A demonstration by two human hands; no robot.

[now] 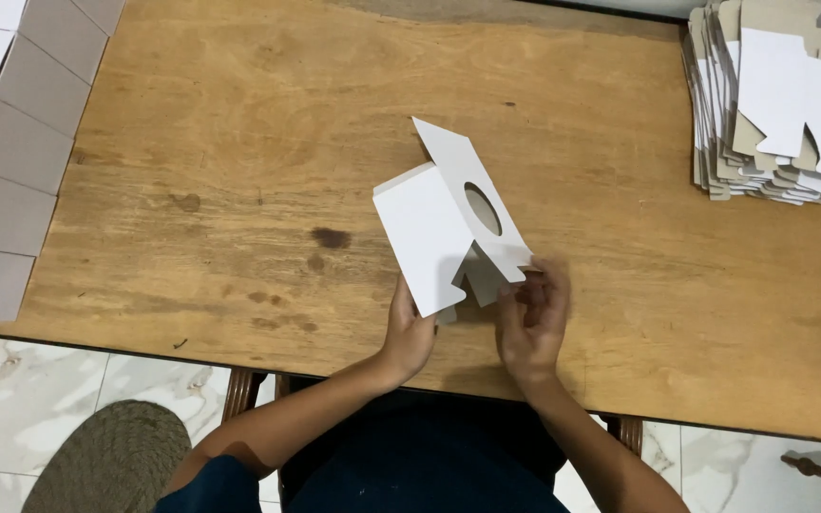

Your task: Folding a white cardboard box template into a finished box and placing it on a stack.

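Head view, looking down. A white carton blank [444,223] with an oval window is held partly folded above the wooden surface [239,190], near centre.

Left hand [409,332] grips the carton's lower edge at about 6 o'clock, fingers closed on the panel. Right hand [532,318] at about 4 o'clock of the carton, fingertips pinched on a small bottom flap [486,277]. Hands are apart, each clamped on the same piece.

Stack of flat blanks [762,104] lies at 2 o'clock on the surface, well apart. Row of finished grey-white boxes [11,161] along the 9 o'clock edge.

Risks, as judged:
- Flap is thin; pushed off its crease line, it may buckle or tear at the notch.
- The thin card around the window could kink if the left grip tightens.
- Carton is held in the air with no backing, so a hard press from the right hand may twist the walls out of square.
- Whether the side seam is locked: cannot tell.
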